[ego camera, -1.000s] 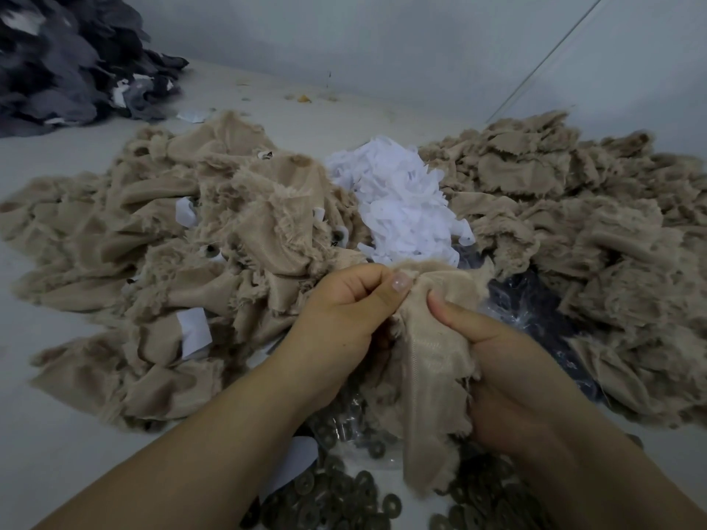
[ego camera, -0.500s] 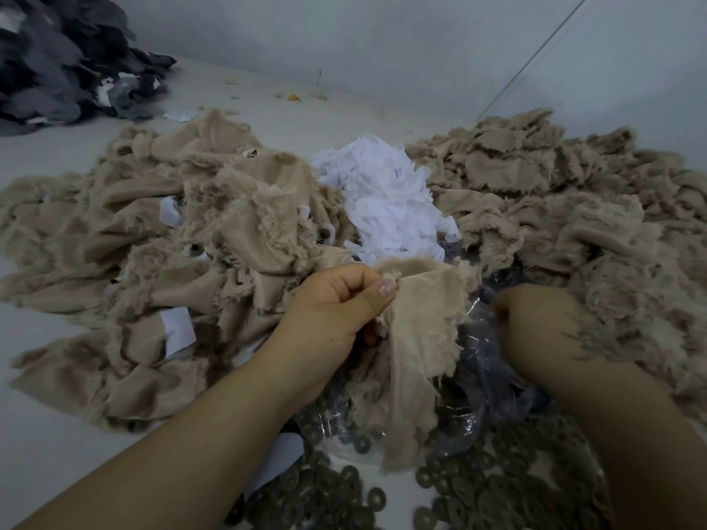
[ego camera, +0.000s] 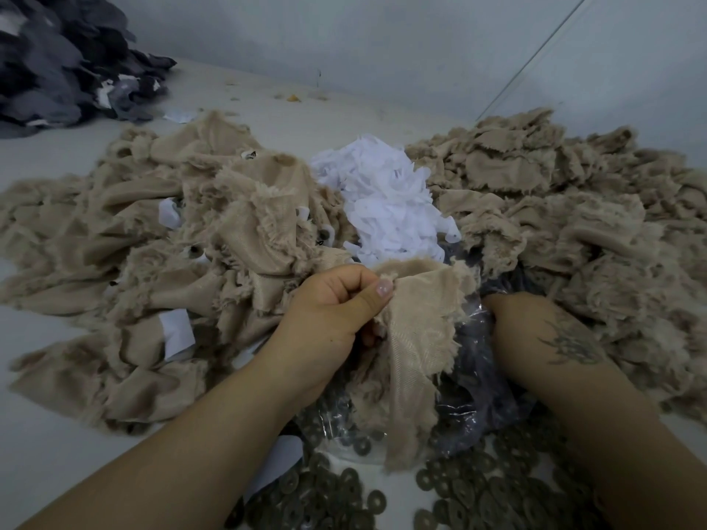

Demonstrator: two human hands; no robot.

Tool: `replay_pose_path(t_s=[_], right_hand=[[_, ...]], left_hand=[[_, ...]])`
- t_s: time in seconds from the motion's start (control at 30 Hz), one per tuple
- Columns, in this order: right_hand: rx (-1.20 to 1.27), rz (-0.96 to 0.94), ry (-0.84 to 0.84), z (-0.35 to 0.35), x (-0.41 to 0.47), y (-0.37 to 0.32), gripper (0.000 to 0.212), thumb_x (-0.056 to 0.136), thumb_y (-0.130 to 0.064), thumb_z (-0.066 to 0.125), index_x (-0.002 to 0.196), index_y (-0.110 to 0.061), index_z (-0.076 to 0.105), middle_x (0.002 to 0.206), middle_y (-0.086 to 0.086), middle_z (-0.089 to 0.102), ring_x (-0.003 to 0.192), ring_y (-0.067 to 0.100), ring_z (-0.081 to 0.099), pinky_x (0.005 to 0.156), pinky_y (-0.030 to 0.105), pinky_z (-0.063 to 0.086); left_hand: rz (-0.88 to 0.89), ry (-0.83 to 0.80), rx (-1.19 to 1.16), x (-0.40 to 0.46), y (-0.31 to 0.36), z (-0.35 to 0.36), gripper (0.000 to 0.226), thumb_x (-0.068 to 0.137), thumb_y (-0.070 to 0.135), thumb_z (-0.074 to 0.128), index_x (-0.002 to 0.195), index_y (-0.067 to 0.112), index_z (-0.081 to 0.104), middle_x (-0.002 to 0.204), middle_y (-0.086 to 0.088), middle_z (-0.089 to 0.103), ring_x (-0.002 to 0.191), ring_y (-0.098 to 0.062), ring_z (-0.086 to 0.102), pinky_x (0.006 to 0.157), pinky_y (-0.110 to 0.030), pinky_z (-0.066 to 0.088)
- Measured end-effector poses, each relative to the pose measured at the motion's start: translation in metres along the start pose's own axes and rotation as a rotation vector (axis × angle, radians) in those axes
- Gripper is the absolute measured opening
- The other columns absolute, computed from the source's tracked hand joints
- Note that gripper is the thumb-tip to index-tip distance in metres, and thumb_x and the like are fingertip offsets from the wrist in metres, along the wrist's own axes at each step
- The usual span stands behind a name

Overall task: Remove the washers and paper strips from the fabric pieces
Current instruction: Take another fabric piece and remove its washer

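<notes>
My left hand (ego camera: 336,311) pinches the top edge of a beige fabric piece (ego camera: 413,361), which hangs down over a clear plastic bag (ego camera: 474,380) of dark washers. My right hand (ego camera: 512,319) reaches into that bag's mouth, knuckles down; its fingers are hidden, so I cannot tell what they hold. Loose dark washers (ego camera: 478,495) lie spread on the surface near me. A heap of white paper strips (ego camera: 386,200) sits in the middle at the back. A beige pile (ego camera: 160,254) with paper strips and washers still showing lies to the left.
A second beige fabric pile (ego camera: 581,223) without visible strips fills the right side. A dark grey fabric heap (ego camera: 57,63) sits at the far left corner. Grey walls close off the back. A loose white strip (ego camera: 283,464) lies under my left forearm.
My right hand let go of the fabric piece and moved right and down into the plastic bag. My left hand kept its pinch on the fabric's top edge.
</notes>
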State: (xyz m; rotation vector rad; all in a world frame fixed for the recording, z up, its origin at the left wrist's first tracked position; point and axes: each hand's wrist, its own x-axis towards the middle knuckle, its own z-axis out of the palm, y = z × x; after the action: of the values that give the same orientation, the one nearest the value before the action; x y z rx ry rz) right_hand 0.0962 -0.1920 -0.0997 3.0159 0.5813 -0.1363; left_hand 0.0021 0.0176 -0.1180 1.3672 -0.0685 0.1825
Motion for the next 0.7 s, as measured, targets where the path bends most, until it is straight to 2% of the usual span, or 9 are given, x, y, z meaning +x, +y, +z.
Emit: replay_pose_path(t_s=[0.07,0.13,0.2,0.33,0.4,0.47,0.53,0.6,0.7], right_hand=[[-0.013,0.025,0.084,0.003,-0.001,0.002,0.02,0.1,-0.021,0.052,0.113,-0.013,0.065,0.105,0.006,0.058,0.085,0.017,0.054,0.063,0.021,0.028],[0.042,0.06,0.175,0.007,-0.004,0.005,0.011,0.094,-0.023,0.058,0.099,-0.016,0.065,0.094,0.002,0.044,0.077,0.019,0.053,0.067,0.028,0.04],[0.042,0.028,0.155,0.01,-0.005,0.004,0.013,0.092,-0.024,0.059,0.1,-0.016,0.066,0.098,0.004,0.046,0.088,0.027,0.059,0.073,0.031,0.047],[0.032,-0.031,0.137,0.007,-0.006,0.001,0.018,0.09,-0.026,0.061,0.102,-0.015,0.068,0.109,0.006,0.053,0.098,0.028,0.06,0.078,0.032,0.048],[-0.012,-0.047,0.144,0.006,-0.005,0.002,0.01,0.091,-0.025,0.06,0.096,-0.018,0.065,0.099,0.0,0.05,0.099,0.023,0.058,0.072,0.026,0.037],[-0.077,-0.038,0.098,0.003,-0.003,-0.001,0.014,0.098,-0.021,0.052,0.103,-0.018,0.065,0.105,0.0,0.056,0.107,0.017,0.057,0.069,0.018,0.026],[-0.07,0.056,0.093,0.003,-0.001,-0.005,0.022,0.101,-0.015,0.047,0.115,-0.014,0.063,0.118,0.006,0.062,0.113,0.022,0.059,0.079,0.02,0.034],[-0.096,0.114,0.107,0.003,0.0,-0.009,0.022,0.1,-0.012,0.048,0.116,-0.011,0.063,0.119,0.012,0.064,0.112,0.029,0.061,0.084,0.027,0.043],[-0.121,0.108,0.072,0.0,0.0,-0.008,0.026,0.103,-0.014,0.043,0.121,-0.011,0.061,0.124,0.008,0.063,0.116,0.023,0.059,0.087,0.022,0.039]], left_hand=[[0.004,-0.008,0.003,0.0,0.0,0.0,0.021,0.087,0.028,0.063,0.068,0.02,0.067,0.062,-0.002,0.06,0.054,-0.01,0.053,0.053,-0.021,0.044],[0.008,-0.014,0.006,0.001,-0.001,-0.001,0.021,0.087,0.03,0.065,0.068,0.02,0.067,0.061,-0.001,0.06,0.054,-0.011,0.053,0.053,-0.021,0.044],[0.01,-0.014,0.011,0.001,-0.002,-0.001,0.021,0.085,0.032,0.066,0.069,0.02,0.067,0.06,-0.003,0.059,0.054,-0.012,0.053,0.053,-0.021,0.044],[0.005,-0.021,0.018,0.001,-0.003,-0.002,0.024,0.082,0.038,0.067,0.071,0.017,0.067,0.062,-0.006,0.059,0.055,-0.013,0.053,0.053,-0.023,0.044],[-0.001,-0.026,0.026,0.001,-0.004,-0.002,0.023,0.084,0.037,0.067,0.071,0.017,0.067,0.062,-0.006,0.059,0.055,-0.013,0.053,0.054,-0.023,0.044],[-0.004,-0.028,0.033,0.002,-0.004,-0.002,0.022,0.087,0.032,0.065,0.071,0.017,0.066,0.062,-0.006,0.059,0.055,-0.013,0.054,0.054,-0.023,0.044],[-0.001,-0.032,0.041,0.001,-0.004,-0.001,0.021,0.088,0.03,0.063,0.071,0.017,0.066,0.062,-0.006,0.059,0.055,-0.013,0.054,0.054,-0.024,0.044],[0.001,-0.033,0.041,0.001,-0.004,-0.002,0.022,0.088,0.029,0.063,0.07,0.018,0.067,0.062,-0.007,0.059,0.055,-0.013,0.054,0.054,-0.024,0.044],[0.0,-0.034,0.043,0.001,-0.003,-0.002,0.022,0.088,0.029,0.063,0.07,0.018,0.066,0.062,-0.007,0.059,0.056,-0.014,0.053,0.054,-0.025,0.044]])
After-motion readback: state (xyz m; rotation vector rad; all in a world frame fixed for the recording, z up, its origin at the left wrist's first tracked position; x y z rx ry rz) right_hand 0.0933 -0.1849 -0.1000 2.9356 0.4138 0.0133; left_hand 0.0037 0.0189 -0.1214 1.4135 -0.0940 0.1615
